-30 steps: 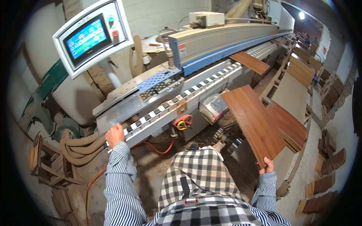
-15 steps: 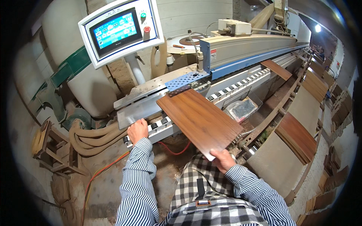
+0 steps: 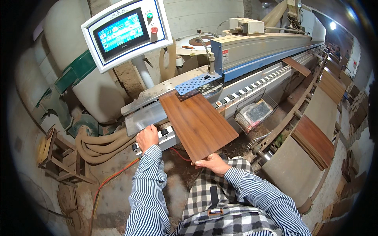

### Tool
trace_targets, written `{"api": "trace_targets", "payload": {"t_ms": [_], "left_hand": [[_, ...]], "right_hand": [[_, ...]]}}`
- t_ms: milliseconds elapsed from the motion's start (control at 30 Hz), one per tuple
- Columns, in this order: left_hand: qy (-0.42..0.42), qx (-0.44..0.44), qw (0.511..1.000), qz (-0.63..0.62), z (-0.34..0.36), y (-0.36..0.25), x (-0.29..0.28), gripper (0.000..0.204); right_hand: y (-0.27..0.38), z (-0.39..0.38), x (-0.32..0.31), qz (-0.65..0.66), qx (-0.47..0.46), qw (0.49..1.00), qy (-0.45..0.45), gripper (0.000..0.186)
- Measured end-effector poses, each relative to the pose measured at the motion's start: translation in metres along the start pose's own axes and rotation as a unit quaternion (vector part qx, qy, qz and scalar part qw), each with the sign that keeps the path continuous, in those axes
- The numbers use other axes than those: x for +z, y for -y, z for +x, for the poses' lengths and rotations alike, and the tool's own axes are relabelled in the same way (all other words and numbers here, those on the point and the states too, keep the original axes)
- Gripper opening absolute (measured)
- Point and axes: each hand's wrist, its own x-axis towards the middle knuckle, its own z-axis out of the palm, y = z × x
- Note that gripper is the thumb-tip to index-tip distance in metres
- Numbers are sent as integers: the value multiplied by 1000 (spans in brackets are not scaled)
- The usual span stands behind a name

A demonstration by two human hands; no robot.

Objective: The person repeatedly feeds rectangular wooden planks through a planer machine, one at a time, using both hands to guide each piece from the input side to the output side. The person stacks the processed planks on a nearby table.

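Note:
A brown wood-grain board (image 3: 199, 126) slants from the machine toward me, its far end reaching beneath a blue perforated guard plate (image 3: 197, 83). My right hand (image 3: 214, 164) is closed on the near edge, thumb on top and fingers underneath, partly hidden. My left hand (image 3: 147, 137) is closed with its fingers curled over the machine's near table edge, beside the smooth metal plate (image 3: 143, 118) and left of the board. The board also lies across the roller rail (image 3: 167, 138).
Ahead is the long beige-and-blue machine (image 3: 267, 55), with another board (image 3: 297, 67) further along it. A control screen (image 3: 121, 34) stands at left. Stacked boards (image 3: 315, 139) lie on the right-hand conveyor (image 3: 281, 177). Hoses (image 3: 102, 147) and a wooden stool (image 3: 63, 157) are at lower left.
The board's near end has swung left, and my right hand has moved left with it. My left hand stays at the table edge. The far board has travelled further along the machine.

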Motion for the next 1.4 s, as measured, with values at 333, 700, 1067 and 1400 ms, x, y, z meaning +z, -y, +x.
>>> {"api": "trace_targets", "payload": {"t_ms": [333, 700, 1067, 1400], "left_hand": [[18, -4, 1000, -2, -1, -4, -3, 41], [6, -6, 1000, 11, -1, -2, -2, 41], [2, -7, 1000, 20, 4, 2, 20, 45], [48, 9, 997, 60, 10, 21, 26, 47]], "right_hand": [[-3, -8, -14, -9, -45, 997, -68, 25], [8, -22, -56, 5, -65, 983, -170, 27], [40, -52, -118, -13, -76, 951, -299, 36], [115, -252, -337, -398, -70, 738, -540, 24]]}}
